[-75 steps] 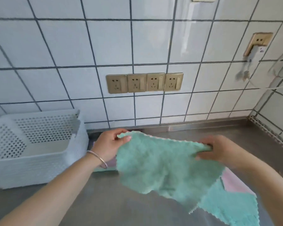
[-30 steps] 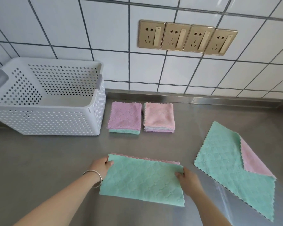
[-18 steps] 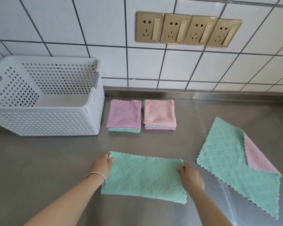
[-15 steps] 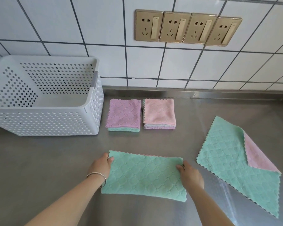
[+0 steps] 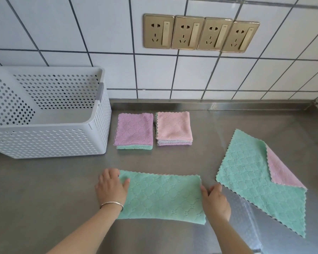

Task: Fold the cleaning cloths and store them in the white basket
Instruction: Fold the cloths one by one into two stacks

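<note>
- Cloth first: the half-folded green cloth lies as a long strip near the front edge of the steel counter, and we have a hand at each short end.
- Our left hand rests flat on the left end, fingers fairly straight and thumb laid over the cloth; our right hand touches the right end with fingers extended, and we cannot tell whether they tuck under the edge.
- We judge the next fold, end to end, to be the risky one: the top layer could slide on the lower one if we lift one end without pinning the other, leaving scalloped edges that do not line up.
- The steel looks slick, so the whole strip may skate toward the front edge as we smooth it.
- To the right, the unfolded green cloth lies close by with one pink corner turned over; a wide sweep of the right arm could drag it.
- Toward the back edge, the purple-topped stack and the pink-topped stack sit side by side; carried carelessly, their layers may slip apart.
- The white basket stands at the back left corner, with no cloths visible inside; dropping stacks in from above could undo the folds.
</note>
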